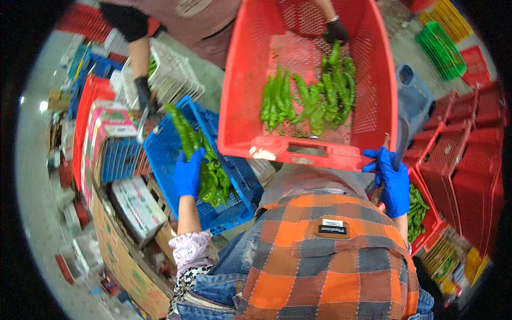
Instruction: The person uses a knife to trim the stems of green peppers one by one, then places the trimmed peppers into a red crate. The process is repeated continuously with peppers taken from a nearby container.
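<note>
My left hand (189, 173), in a blue glove, holds long green peppers (182, 128) above a blue plastic crate (162, 148) that has more peppers in it. My right hand (390, 180), also gloved in blue, grips a knife (401, 146) by its handle, blade up, beside the near right corner of a large red plastic crate (276, 148). Inside that red crate lie several groups of green peppers (336, 88).
Across the red crate a person's black-gloved hand (337, 31) touches peppers; another black-gloved hand (145, 96) is near a white crate (172, 68). Stacked red crates (476, 160) stand right, cardboard boxes (136, 208) left. A red crate of peppers (418, 208) is by my right arm.
</note>
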`<state>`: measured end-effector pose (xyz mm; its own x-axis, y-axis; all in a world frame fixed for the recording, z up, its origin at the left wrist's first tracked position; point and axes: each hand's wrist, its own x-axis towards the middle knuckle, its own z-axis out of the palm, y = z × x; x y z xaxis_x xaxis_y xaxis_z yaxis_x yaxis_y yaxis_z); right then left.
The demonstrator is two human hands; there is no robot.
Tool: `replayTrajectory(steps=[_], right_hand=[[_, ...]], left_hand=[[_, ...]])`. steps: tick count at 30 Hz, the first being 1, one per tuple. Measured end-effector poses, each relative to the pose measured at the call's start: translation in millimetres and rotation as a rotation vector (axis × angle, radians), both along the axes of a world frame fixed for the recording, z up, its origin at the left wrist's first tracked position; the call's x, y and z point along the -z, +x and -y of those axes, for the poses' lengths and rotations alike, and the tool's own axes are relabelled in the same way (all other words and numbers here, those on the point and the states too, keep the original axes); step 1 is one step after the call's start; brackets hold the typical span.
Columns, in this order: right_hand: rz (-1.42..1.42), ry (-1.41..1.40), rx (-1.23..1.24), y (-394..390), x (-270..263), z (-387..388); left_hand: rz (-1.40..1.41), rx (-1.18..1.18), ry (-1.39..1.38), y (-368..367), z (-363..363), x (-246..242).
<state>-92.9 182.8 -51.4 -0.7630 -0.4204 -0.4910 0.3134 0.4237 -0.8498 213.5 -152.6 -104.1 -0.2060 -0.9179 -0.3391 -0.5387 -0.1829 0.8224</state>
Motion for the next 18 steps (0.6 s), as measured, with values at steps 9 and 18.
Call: replayTrajectory(steps=[9, 18], right_hand=[[-0.003, -0.043, -0.056, -4, 18, 4], [-0.006, 0.019, -0.051, -3, 12, 7]], left_hand=[[0.246, -0.223, 0.200, 119, 0, 103], [0.089, 0.021, -0.137, 70, 26, 74]])
